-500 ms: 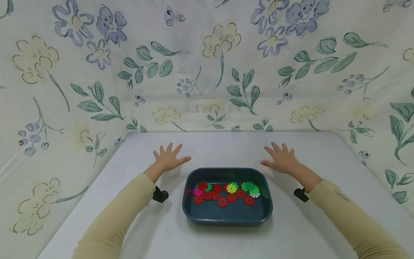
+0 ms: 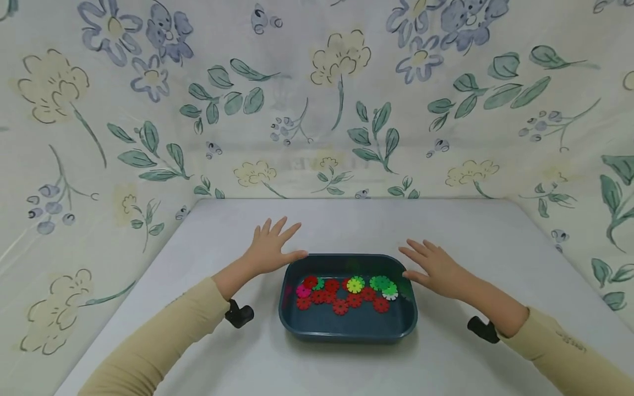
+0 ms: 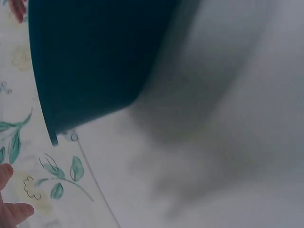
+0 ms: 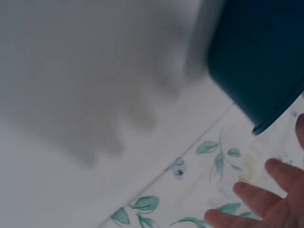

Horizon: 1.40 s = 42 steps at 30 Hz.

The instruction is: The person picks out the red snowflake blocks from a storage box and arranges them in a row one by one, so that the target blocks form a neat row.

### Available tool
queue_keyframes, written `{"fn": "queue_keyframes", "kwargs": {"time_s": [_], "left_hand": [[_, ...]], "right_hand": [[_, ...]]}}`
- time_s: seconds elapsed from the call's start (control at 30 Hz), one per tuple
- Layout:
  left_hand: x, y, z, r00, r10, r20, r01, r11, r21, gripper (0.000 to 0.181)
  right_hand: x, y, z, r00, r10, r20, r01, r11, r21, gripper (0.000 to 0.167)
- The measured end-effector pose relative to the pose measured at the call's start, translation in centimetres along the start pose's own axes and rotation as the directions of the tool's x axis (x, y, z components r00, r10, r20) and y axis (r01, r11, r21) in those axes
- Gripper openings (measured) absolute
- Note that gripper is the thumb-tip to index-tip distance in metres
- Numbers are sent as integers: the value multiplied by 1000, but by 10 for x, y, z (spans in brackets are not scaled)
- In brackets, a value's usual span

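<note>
A dark blue-green plastic tray (image 2: 346, 334) stands on the white table in the head view. Inside it lie several notched, flower-shaped plastic discs: red ones (image 2: 340, 306), a yellow one (image 2: 355, 285), green ones (image 2: 380, 283), a pink one (image 2: 304, 291) and a white one (image 2: 390, 295). My left hand (image 2: 269, 250) is spread at the tray's far left corner, its thumb by the rim; contact is unclear. Fingers extended, my right hand (image 2: 441, 269) hovers at the far right corner with its thumb near the rim. Neither hand holds anything.
The white table (image 2: 238, 363) carries the tray near its middle. A floral cloth (image 2: 297, 82) hangs behind and along both sides. Black wrist cameras (image 2: 239, 314) sit under the forearms, and both sleeves are beige.
My left hand has moved right, towards the tray's corner. The right hand has come nearer to me and lower, its fingers now pointing more to the left. The tray and discs stay put.
</note>
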<state>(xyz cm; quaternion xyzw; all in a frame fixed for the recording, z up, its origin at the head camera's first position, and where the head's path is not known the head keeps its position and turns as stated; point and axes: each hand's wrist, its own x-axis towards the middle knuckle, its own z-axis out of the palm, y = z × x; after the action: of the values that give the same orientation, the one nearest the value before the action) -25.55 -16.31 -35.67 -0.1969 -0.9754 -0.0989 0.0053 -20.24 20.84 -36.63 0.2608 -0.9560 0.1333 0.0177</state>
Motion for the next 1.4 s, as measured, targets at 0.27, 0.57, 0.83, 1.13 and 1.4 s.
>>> {"fn": "queue_keyframes", "kwargs": {"time_s": [0.27,0.57,0.83,1.13,1.4], "left_hand": [[-7,40,-8,977,210,29,-205,972,-119,77],[4,66,-14,886,428,179,-359,877,-318,74],[22,90,-2,814,537,222,-449,824,-344,65],[38,120,12,723,595,351,-458,794,-400,59],[51,124,38,704,545,455,-363,828,-428,51]], "right_hand": [[-28,-13,4,995,-40,97,28,992,125,71],[-36,-5,13,978,-110,179,46,943,330,75],[-35,-2,12,967,-156,200,77,932,355,82],[-38,0,8,953,-202,225,90,901,425,83],[-37,2,15,965,-194,175,106,903,417,84]]}}
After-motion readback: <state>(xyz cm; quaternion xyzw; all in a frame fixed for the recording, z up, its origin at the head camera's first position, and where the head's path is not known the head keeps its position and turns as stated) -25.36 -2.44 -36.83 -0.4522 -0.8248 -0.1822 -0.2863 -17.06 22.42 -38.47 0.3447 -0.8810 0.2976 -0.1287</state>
